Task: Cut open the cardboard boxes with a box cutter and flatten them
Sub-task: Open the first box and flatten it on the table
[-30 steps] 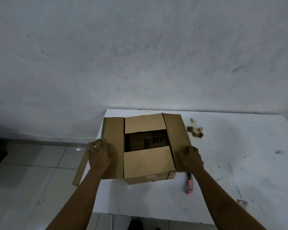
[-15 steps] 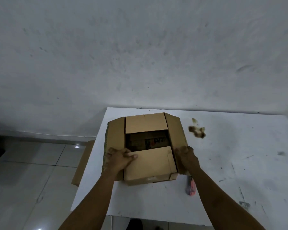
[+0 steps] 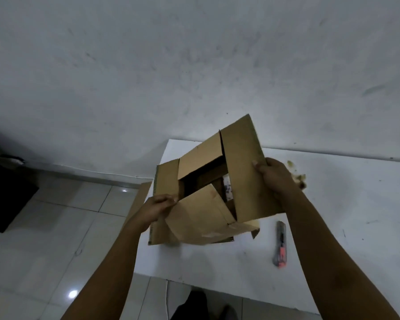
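Fingers of both the left hand (image 3: pixel 158 207) and right hand (image 3: pixel 274 179) clamped the cardboard box (image 3: pixel 208 192), now tilted up off the table (image 3: pixel 333 227), cutter (image 3: pixel 280 244) lying unused — flattening looked underway.

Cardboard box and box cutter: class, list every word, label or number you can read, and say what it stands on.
None can be read.
Inside the cardboard box: a pale printed patch, too blurred.
Box cutter: no legible marking.

Box (image 3: pixel 208 192) interior dark (contents unreadable); near flap blurred; right hand (image 3: pixel 273 179) fingers hidden behind cardboard
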A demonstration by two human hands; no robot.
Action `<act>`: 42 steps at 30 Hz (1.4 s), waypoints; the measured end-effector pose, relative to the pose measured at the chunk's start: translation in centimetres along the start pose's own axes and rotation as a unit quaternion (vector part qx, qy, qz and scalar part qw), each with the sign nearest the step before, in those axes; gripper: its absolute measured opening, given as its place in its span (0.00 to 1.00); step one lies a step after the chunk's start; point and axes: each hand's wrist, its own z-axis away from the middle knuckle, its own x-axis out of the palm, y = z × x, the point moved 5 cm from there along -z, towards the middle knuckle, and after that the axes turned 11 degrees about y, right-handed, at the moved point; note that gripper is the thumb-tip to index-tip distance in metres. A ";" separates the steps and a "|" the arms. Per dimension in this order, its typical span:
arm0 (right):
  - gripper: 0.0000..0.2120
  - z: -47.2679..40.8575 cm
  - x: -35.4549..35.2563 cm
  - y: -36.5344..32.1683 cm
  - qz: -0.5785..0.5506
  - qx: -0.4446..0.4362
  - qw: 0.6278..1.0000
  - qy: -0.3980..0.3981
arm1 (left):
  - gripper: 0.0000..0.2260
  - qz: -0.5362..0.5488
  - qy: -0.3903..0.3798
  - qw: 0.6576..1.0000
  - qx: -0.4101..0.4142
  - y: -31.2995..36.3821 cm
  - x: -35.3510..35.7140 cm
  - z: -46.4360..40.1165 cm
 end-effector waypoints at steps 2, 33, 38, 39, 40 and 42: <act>0.10 0.4 1.2 -1.6 0.028 -0.026 0.999 0.004 | 0.06 -0.002 0.006 0.999 0.038 0.6 -0.9 0.2; 0.51 6.7 18.2 -1.7 0.329 -0.092 0.939 0.045 | 0.61 -0.242 -0.328 0.905 0.125 -1.1 -1.2 -1.9; 0.50 8.3 20.4 -2.6 0.367 -0.130 0.917 0.081 | 0.48 -0.010 -0.242 0.970 0.024 3.2 -3.9 -5.8; 0.49 8.6 20.7 -2.7 0.370 -0.132 0.916 0.082 | 0.43 0.030 -0.203 0.979 0.009 4.3 -4.2 -6.5; 0.49 8.8 20.9 -2.7 0.375 -0.134 0.913 0.087 | 0.40 0.053 -0.168 0.984 0.000 5.1 -4.4 -7.3; 0.48 9.4 21.2 -2.9 0.387 -0.139 0.907 0.089 | 0.39 0.071 -0.124 0.990 0.009 6.7 -4.4 -7.9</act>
